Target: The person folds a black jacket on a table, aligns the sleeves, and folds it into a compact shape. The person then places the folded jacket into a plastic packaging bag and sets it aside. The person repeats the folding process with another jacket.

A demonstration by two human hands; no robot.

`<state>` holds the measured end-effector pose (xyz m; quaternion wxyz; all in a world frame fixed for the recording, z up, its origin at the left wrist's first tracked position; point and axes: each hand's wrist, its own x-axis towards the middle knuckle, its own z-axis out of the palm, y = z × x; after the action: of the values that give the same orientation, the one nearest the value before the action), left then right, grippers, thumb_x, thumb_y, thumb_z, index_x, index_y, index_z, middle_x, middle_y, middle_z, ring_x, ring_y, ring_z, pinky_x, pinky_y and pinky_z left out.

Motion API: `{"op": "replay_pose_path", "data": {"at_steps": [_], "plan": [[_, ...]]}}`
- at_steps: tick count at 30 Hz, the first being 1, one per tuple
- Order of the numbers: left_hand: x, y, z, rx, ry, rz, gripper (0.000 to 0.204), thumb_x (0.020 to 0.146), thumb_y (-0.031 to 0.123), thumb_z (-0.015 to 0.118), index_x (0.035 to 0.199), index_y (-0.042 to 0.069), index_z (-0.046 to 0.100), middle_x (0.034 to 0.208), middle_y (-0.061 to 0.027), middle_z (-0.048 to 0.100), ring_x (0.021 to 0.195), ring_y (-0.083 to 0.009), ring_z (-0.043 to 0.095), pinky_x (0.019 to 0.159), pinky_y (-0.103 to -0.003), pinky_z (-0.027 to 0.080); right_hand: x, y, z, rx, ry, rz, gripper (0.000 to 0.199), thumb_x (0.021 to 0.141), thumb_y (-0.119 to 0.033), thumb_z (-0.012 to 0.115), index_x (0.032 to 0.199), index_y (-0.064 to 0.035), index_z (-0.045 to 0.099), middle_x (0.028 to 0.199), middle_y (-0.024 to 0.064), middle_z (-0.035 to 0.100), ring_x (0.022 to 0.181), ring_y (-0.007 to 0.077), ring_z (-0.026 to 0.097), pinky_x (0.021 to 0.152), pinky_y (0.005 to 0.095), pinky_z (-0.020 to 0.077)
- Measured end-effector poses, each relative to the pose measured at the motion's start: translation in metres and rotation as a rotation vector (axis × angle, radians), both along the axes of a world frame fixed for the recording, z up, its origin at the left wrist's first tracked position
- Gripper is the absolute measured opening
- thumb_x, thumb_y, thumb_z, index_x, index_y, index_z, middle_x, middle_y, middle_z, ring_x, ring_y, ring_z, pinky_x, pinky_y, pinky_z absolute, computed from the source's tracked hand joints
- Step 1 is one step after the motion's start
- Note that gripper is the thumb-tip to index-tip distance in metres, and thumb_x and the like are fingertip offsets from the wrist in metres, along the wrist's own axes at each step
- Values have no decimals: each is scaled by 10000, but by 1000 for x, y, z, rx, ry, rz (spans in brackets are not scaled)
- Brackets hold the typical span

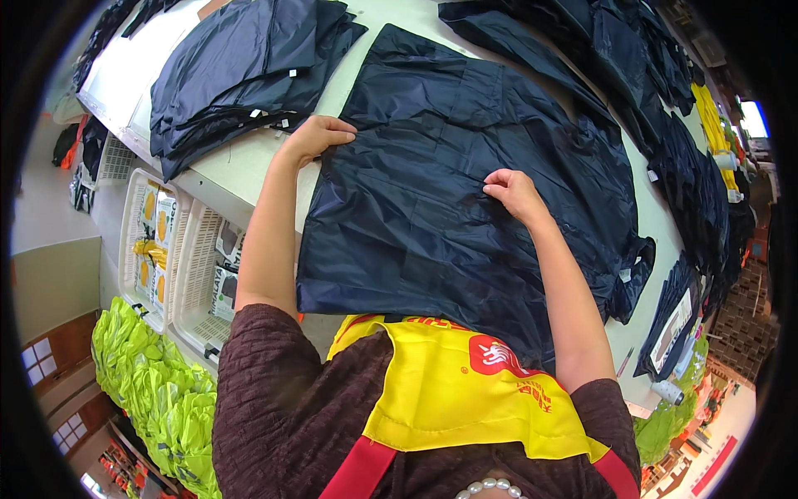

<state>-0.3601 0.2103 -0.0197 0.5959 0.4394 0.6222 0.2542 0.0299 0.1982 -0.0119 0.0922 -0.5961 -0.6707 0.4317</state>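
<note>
Work table (226, 170): pale top, bare strips visible around the cloth. Navy garment (416, 200): smooth, slightly shiny fabric, spread over the middle of the table, near edge reaching the apron; creases run across it. Lime-yellow heap (158, 399): crumpled, near left, below table level. Navy stack (241, 75): layered pieces on the table, far left, just beside the spread garment. Yellow apron (482, 403): worn by the person over dark sleeves, red straps. White baskets (188, 291): two, side by side, left of the table, holding flat packages (164, 218). Left hand (318, 137): at the garment's left edge, thumb and fingers pinching that edge. Right hand (514, 193): over the garment's middle, right of the other hand; thumb and forefinger pressed together at the surface, cannot tell whether cloth is caught. White tag (293, 73): on the stack.
</note>
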Motion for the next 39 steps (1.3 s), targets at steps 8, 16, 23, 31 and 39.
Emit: {"op": "replay_pose_path", "data": {"at_steps": [8, 16, 23, 31, 39], "plan": [[-6, -12, -4, 243, 90, -102, 168, 744, 13, 703, 906, -1, 662, 835, -2, 628, 748, -76, 561, 697, -200, 448, -3, 7, 1, -6, -30, 23, 168, 776, -162, 673, 902, -51, 682, 798, 83, 677, 751, 183, 635, 694, 303, 479], [1, -30, -10, 314, 89, 34, 177, 753, 39, 707, 923, -3, 683, 825, -9, 647, 738, -74, 573, 697, -194, 456, -11, -3, 10, 96, -160, 62, 177, 773, -202, 680, 900, -78, 685, 834, 99, 688, 810, 245, 650, 732, 346, 488], [-3, -22, -10, 231, -24, 148, 178, 745, 35, 716, 913, -11, 678, 810, -14, 650, 718, -73, 580, 668, -196, 464, -13, 14, 18, -62, -185, 38, 150, 747, -163, 716, 823, -37, 683, 830, 147, 677, 831, 283, 646, 748, 358, 494], [4, -44, -5, 417, 193, 59, 108, 713, 22, 731, 803, 10, 672, 757, 15, 601, 686, -56, 533, 620, -190, 424, -28, 24, 23, -108, -341, 121, 146, 767, -147, 699, 830, -23, 655, 794, 120, 659, 752, 227, 629, 689, 334, 490], [4, -47, -23, 426, 81, 204, 142, 744, 84, 731, 815, -12, 654, 744, -9, 623, 689, -76, 550, 634, -210, 435, -13, 20, 15, -155, -166, 45, 156, 764, -154, 697, 834, -23, 651, 769, 93, 648, 728, 190, 613, 677, 310, 480]]}}
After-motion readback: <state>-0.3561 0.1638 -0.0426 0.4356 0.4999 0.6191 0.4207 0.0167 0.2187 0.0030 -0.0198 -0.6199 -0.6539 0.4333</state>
